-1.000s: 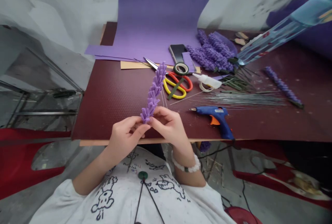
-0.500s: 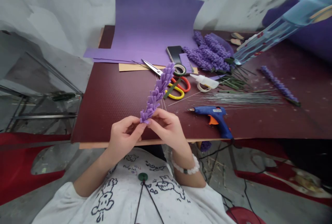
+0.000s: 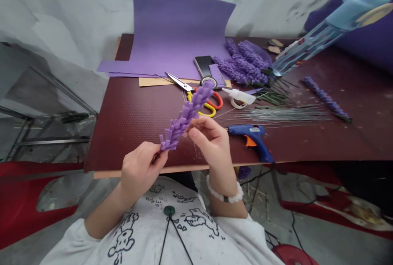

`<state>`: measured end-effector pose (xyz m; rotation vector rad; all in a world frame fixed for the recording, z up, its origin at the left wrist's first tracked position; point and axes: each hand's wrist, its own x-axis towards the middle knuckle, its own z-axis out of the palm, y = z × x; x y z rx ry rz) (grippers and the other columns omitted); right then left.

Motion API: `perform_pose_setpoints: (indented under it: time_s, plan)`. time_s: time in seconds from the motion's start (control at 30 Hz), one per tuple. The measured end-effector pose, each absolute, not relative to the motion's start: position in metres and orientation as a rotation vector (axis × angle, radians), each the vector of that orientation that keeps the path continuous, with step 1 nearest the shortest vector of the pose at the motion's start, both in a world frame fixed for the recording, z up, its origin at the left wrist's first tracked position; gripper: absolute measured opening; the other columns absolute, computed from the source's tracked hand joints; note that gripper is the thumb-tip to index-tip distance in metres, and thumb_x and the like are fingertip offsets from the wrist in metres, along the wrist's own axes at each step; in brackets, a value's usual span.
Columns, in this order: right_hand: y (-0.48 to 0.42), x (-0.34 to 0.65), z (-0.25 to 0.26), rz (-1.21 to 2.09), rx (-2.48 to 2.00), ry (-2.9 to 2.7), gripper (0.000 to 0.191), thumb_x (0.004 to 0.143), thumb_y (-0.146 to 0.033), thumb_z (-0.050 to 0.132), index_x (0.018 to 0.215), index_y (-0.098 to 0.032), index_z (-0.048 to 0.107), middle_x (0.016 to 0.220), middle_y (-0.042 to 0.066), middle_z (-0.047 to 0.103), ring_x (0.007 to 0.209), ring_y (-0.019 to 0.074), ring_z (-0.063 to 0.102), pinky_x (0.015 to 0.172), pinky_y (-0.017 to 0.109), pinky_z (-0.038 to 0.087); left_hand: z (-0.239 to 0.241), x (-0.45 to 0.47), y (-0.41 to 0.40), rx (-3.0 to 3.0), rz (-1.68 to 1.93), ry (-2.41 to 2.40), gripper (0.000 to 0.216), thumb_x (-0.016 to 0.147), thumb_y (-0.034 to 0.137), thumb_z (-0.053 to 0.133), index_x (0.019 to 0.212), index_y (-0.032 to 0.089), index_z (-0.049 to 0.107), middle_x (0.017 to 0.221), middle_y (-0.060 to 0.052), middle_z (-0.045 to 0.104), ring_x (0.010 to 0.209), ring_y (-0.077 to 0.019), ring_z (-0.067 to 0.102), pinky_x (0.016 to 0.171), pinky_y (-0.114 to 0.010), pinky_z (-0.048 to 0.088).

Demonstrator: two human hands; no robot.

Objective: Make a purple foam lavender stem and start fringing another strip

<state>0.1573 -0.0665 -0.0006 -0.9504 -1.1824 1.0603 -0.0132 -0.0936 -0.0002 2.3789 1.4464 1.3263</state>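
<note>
White cloth is covering the person's front, and a bracelet [image 3: 226,197] of pale beads is circling the right wrist; the beads could be snagging on petals if that wrist were swinging in too close. The left hand [image 3: 139,167] is pinching the lower end of a purple flower [image 3: 186,120], thumb and fingers clamped on it. Too hard a squeeze there could be flattening the bottom petals, and too loose a one could be letting the coils unwind. The right hand [image 3: 215,140] is hovering close beside the flower with curled fingers; whether they are touching it, nobody can tell. The flower is leaning up and rightward above the table [image 3: 119,130], its tip overlapping the scissors [image 3: 188,88]. A careless dip could be catching petals on the handles. Just beyond the right wrist, a glue gun [image 3: 250,130] is lying with its nozzle toward that arm; if it is hot, a backward brush could be burning skin. Farther off, thin wires [image 3: 285,114] are lying loose and could be scattering if a sleeve were sweeping across. Behind them, finished flowers [image 3: 245,66] are resting in a heap.
</note>
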Motion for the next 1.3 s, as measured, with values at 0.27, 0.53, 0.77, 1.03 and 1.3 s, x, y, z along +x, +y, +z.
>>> perform_pose_setpoints:
  time_s: [0.27, 0.53, 0.77, 1.03, 1.3]
  plan:
    - [-0.064, 0.146, 0.002, 1.226, -0.94, -1.139, 0.011, 0.072, -0.028, 0.072, 0.076, -0.022, 0.063, 0.074, -0.003, 0.06, 0.066, 0.0088, 0.056, 0.061, 0.023, 0.049, -0.005, -0.015, -0.094, 2.511, 1.281, 1.439, 0.01, 0.082, 0.019, 0.065, 0.078, 0.017, 0.056, 0.063, 0.005, 0.06, 0.054, -0.0055, 0.055, 0.054, -0.016, 0.042]
    - [-0.061, 0.142, 0.0, 1.271, -0.923, -1.109, 0.026, 0.07, -0.047, 0.072, 0.076, -0.023, 0.062, 0.075, -0.001, 0.061, 0.071, 0.0117, 0.058, 0.069, 0.027, 0.053, -0.005, -0.017, -0.097, 2.505, 1.225, 1.434, 0.008, 0.084, 0.022, 0.064, 0.081, 0.019, 0.057, 0.065, 0.003, 0.063, 0.057, -0.0078, 0.057, 0.054, -0.02, 0.042]
    - [-0.058, 0.144, -0.005, 1.282, -0.992, -1.169, 0.037, 0.07, -0.058, 0.068, 0.076, -0.023, 0.062, 0.073, 0.0, 0.061, 0.068, 0.0118, 0.056, 0.064, 0.026, 0.051, -0.002, -0.016, -0.096, 2.128, 1.207, 1.38, 0.013, 0.08, 0.028, 0.069, 0.077, 0.018, 0.061, 0.063, 0.004, 0.061, 0.054, -0.0066, 0.053, 0.054, -0.018, 0.043]
    - [-0.047, 0.146, -0.008, 1.383, -0.97, -1.21, 0.025, 0.076, -0.044, 0.067, 0.083, -0.021, 0.062, 0.077, -0.002, 0.063, 0.068, 0.0083, 0.056, 0.066, 0.023, 0.05, -0.006, -0.023, -0.087, 1.119, 0.769, 0.921, 0.039, 0.086, 0.05, 0.053, 0.085, 0.012, 0.066, 0.07, -0.005, 0.065, 0.049, -0.0091, 0.055, 0.044, -0.02, 0.043]
    - [-0.055, 0.17, -0.01, 0.795, -1.252, -1.409, 0.029, 0.087, -0.038, 0.053, 0.11, -0.022, 0.061, 0.099, 0.005, 0.062, 0.087, 0.0137, 0.058, 0.079, 0.029, 0.048, -0.006, -0.013, -0.085, 0.933, 0.845, 1.01, 0.023, 0.078, 0.035, 0.066, 0.082, 0.013, 0.067, 0.065, -0.001, 0.064, 0.046, -0.0065, 0.054, 0.041, -0.017, 0.043]
